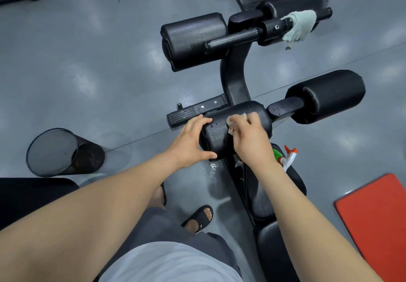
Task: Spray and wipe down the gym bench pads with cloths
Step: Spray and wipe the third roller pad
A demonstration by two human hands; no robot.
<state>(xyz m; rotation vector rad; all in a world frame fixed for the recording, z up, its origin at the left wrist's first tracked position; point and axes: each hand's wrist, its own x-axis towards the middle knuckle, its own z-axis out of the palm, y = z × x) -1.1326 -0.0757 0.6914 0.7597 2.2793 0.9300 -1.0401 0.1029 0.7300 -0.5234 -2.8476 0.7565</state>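
Left hand grips the roller pad end; right hand clutches a beige cloth, mostly covered. Spray bottle partly hidden behind the right wrist.

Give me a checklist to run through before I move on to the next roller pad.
1. The right hand grips the peach cloth on the near black foam roller pad: ok.
2. The left hand holds that pad's end: ok.
3. Pad wiped dry: not ok, droplets show.
4. The green spray bottle with orange-white nozzle is close, on the black bench seat: ok.
5. The grey floor below the pad is dry: not ok, there is a puddle.
6. The far left roller pad is clean: cannot tell.
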